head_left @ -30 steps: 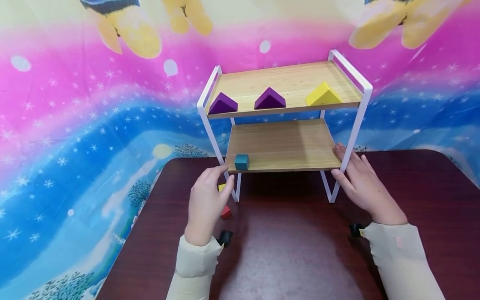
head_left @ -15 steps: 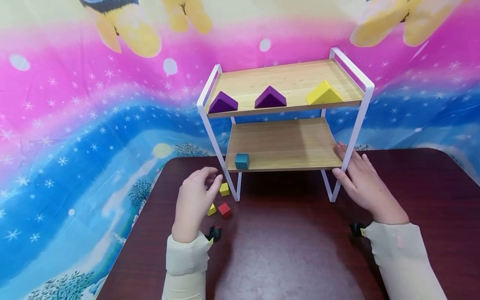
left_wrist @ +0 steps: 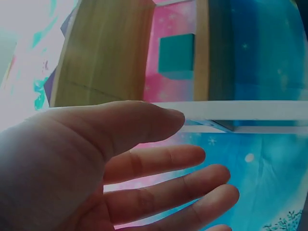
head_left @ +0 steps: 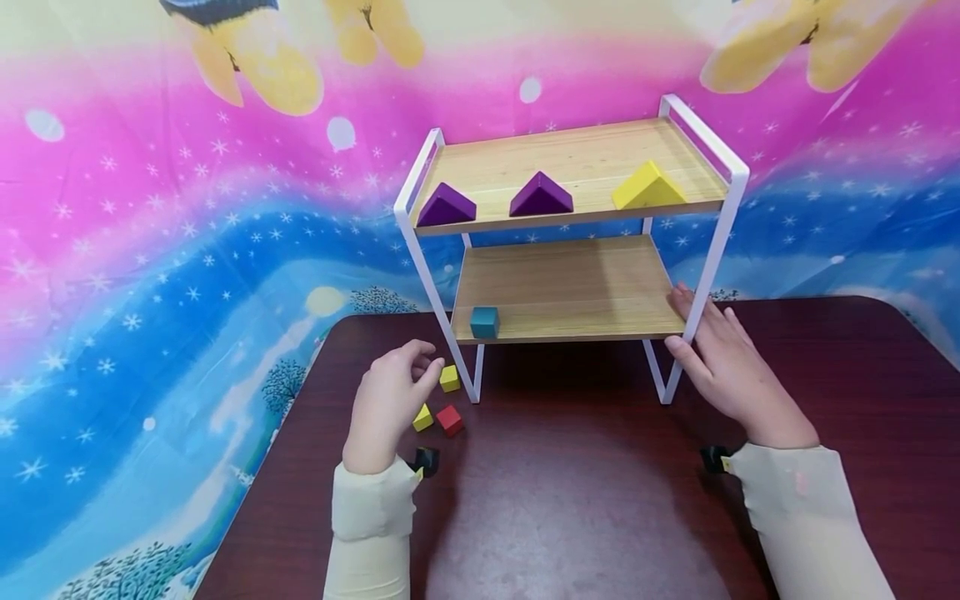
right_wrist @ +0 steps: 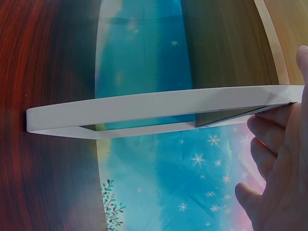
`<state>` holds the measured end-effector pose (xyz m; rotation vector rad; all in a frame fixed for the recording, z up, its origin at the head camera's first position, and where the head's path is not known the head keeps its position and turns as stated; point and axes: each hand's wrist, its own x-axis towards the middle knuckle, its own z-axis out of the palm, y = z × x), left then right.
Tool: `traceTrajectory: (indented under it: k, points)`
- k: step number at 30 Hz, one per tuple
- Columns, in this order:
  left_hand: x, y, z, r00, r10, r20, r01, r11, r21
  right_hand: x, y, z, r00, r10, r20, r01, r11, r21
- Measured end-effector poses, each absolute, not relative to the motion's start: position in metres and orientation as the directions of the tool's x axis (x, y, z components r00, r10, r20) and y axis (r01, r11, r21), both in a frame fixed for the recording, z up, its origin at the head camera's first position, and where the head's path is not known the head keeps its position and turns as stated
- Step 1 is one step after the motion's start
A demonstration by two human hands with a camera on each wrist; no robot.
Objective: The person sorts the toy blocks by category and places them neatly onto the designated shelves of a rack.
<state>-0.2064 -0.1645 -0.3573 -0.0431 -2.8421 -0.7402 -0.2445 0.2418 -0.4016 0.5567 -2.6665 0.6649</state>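
Observation:
A two-tier wooden shelf rack [head_left: 570,287] with white metal legs stands on the table. My right hand [head_left: 731,371] holds its right front leg at the lower board, with the thumb in front and the fingers behind. In the right wrist view those fingers [right_wrist: 269,132] lie along the white frame [right_wrist: 144,108]. My left hand [head_left: 390,396] hovers left of the rack with loosely bent fingers and nothing in them. Right beside it on the table are two small yellow blocks [head_left: 449,378] and a red cube [head_left: 450,420]. A teal cube [head_left: 484,322] sits at the lower board's front left.
On the upper board, along the front edge, stand two purple triangular blocks [head_left: 541,195] and a yellow triangular block [head_left: 649,186]. A colourful printed cloth [head_left: 225,250] hangs behind the dark red-brown table [head_left: 585,500].
My left hand has drawn back leftward from the rack's left leg, uncovering the yellow blocks and the red cube. The right hand keeps its place on the right leg.

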Motion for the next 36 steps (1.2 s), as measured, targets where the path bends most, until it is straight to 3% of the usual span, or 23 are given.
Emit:
traceTrajectory:
  k: [10, 22, 36]
  points:
    - [-0.219, -0.170, -0.373, -0.994, -0.012, 0.113, 0.036, 0.908, 0.418, -0.244, 0.243, -0.402, -0.861, -0.297, 0.412, -0.458, 0.805, -0.377]
    - [-0.230, -0.181, -0.387, -1.000, -0.007, -0.008, -0.010, 0.901, 0.434, -0.243, 0.243, -0.401, -0.860, -0.297, 0.414, -0.462, 0.799, -0.385]
    - [-0.235, -0.181, -0.396, -0.997, -0.013, -0.072, -0.040, 0.918, 0.395, -0.244, 0.244, -0.402, -0.849, -0.303, 0.433, -0.480, 0.785, -0.392]
